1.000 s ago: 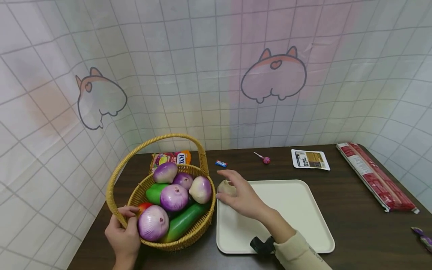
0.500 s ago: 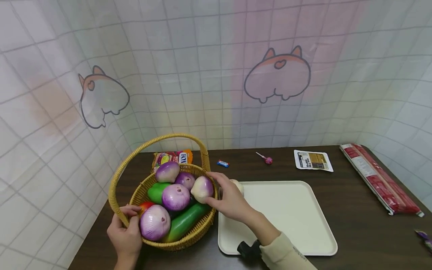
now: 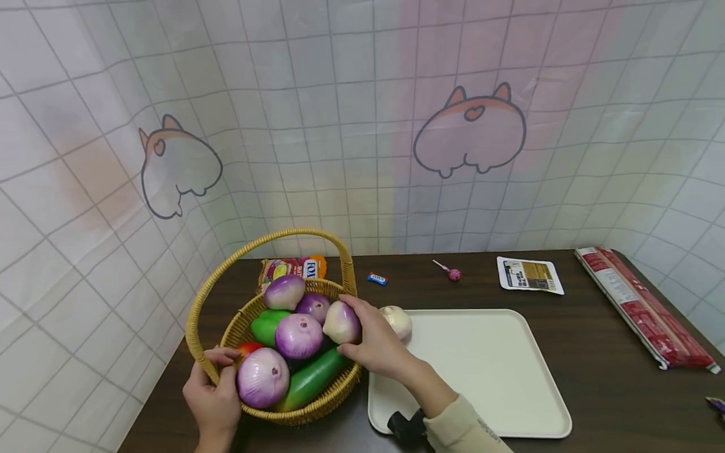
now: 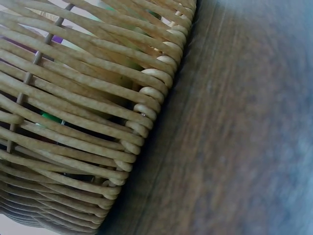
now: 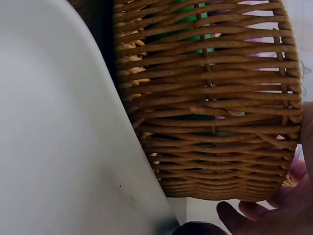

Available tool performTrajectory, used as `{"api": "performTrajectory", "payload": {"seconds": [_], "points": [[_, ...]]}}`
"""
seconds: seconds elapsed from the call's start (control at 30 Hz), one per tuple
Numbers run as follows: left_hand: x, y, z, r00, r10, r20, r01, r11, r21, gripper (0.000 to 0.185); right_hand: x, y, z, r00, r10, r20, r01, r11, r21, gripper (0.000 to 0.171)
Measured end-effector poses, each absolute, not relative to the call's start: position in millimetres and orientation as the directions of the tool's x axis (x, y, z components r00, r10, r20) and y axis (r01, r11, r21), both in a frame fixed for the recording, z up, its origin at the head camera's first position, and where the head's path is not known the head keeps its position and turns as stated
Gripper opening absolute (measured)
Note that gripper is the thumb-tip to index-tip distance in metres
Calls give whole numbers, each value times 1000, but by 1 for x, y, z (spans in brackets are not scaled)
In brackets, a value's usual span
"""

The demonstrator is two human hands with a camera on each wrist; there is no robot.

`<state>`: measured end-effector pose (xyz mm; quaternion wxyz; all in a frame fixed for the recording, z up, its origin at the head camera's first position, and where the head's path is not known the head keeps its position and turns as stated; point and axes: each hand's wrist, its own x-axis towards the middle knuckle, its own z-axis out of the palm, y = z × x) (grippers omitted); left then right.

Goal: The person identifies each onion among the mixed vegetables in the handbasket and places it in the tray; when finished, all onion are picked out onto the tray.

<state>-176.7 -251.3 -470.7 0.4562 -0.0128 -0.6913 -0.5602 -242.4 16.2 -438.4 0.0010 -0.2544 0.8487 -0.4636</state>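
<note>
Head view: a dark wood-grain table (image 3: pixel 612 402) meets a pale, grid-patterned wall (image 3: pixel 317 126). A candy bag (image 3: pixel 293 267), lollipop (image 3: pixel 454 274) and white packet (image 3: pixel 529 275) lie along the back. A cream tray (image 3: pixel 481 377) sits right of a wicker basket (image 3: pixel 340 391) of vegetables, its handle (image 3: pixel 348 270) arching above them. A person's left hand (image 3: pixel 214 396) grips the basket beside the handle; the right hand (image 3: pixel 376 340) clasps a purple-and-white bulb (image 3: pixel 342 322) inside, partly covering a pale bulb (image 3: pixel 398 322) behind it.

Left wrist view: basket weave above blurred table.

Right wrist view: basket beside the tray's edge, fingers (image 5: pixel 279 218) lower right.
</note>
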Motion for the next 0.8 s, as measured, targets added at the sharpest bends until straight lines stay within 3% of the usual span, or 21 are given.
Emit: {"api": "performTrajectory", "payload": {"seconds": [0.4,0.8], "points": [[-177,-254,-472,-584,-508,633,520,365,772,15,-237,16,-433,-875,-397,277,-451,461,-764,83],[-178,-252,-472,-561,-492,665,542,389,745,13,-230,32,-423,-839,-344,421,-524,307,-794,79]]}}
